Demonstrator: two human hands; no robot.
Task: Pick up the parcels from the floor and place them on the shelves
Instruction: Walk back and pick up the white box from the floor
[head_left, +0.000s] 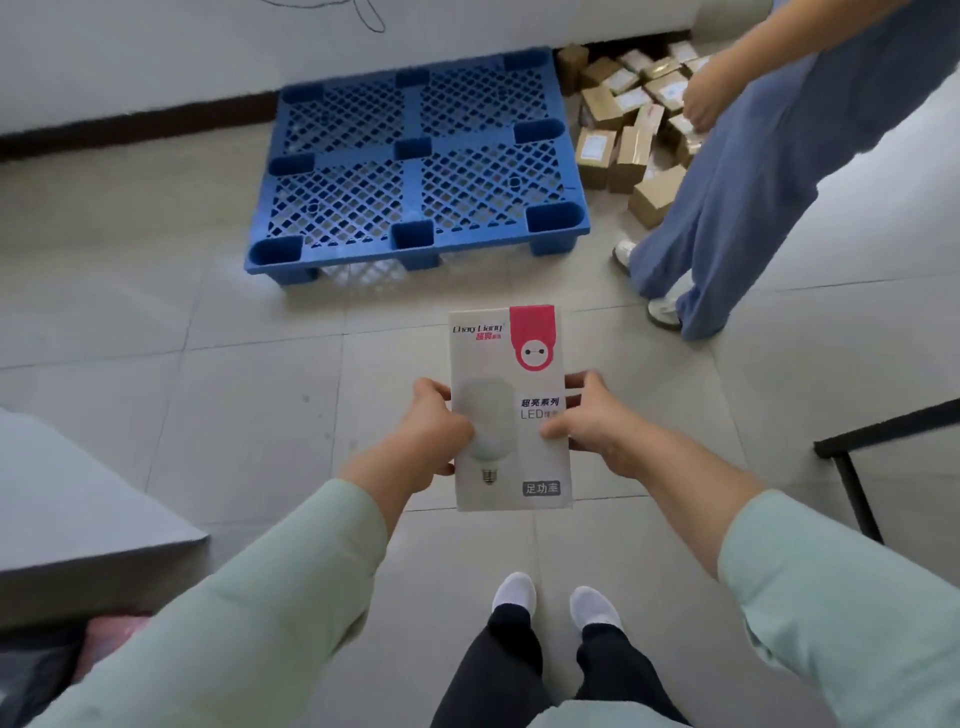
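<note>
Two hands hold one white box (511, 410) out in front of us, above the tiled floor (208, 415) and just short of the blue pallet (415, 161). Our left hand (434, 434) grips the box's left edge, thumb across the printed face and fingers curled behind; our right hand (589, 421) clasps the right edge the same way, both arms stretched forward in pale green sleeves (291, 587). Across the top of the box we read "Chao Liang" beside a pink tab with a small round face; lower down is "LED" under a line of Chinese characters, plus a picture of a light bulb. Brown parcels (628, 119) lie heaped on the floor right of the pallet, beside another person (753, 171) in blue trousers.
</note>
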